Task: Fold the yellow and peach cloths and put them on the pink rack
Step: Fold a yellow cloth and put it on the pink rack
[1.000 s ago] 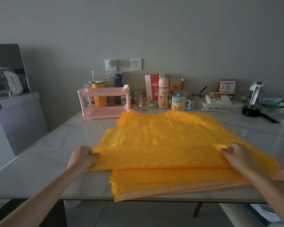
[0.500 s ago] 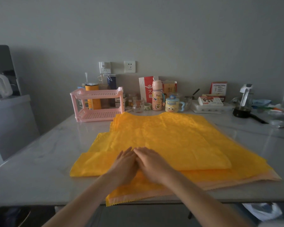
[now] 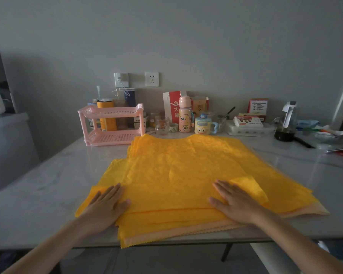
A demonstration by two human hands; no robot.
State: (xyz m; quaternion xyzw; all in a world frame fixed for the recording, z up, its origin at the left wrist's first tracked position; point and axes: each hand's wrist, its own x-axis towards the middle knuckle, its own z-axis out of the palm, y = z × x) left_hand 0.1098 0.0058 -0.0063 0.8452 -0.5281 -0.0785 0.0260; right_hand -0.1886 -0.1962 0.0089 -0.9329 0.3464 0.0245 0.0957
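Palms flattening the near fold

Table [image 3: 38,194] first: its marble-look top is glossy and probably slick, so I'd press straight down and sweep outward toward nine and three o'clock rather than shove the stack. Yellow cloth [image 3: 186,169] covers the middle. It is thin, crinkled and faintly patterned, and it lies in several loose layers with a folded strip along its near side. Peach cloth [image 3: 186,231] lies underneath, with only its zigzag-cut edge peeking out at six and four o'clock. The layers look skewed, so squaring the edges before the next fold should pay off. Pink rack [image 3: 111,125], two perforated plastic shelves, stands at eleven o'clock just beside the cloth's far corner. Left hand [image 3: 105,206] at seven and right hand [image 3: 236,202] at five lie flat on the strip, fingers straight, gripping nothing.
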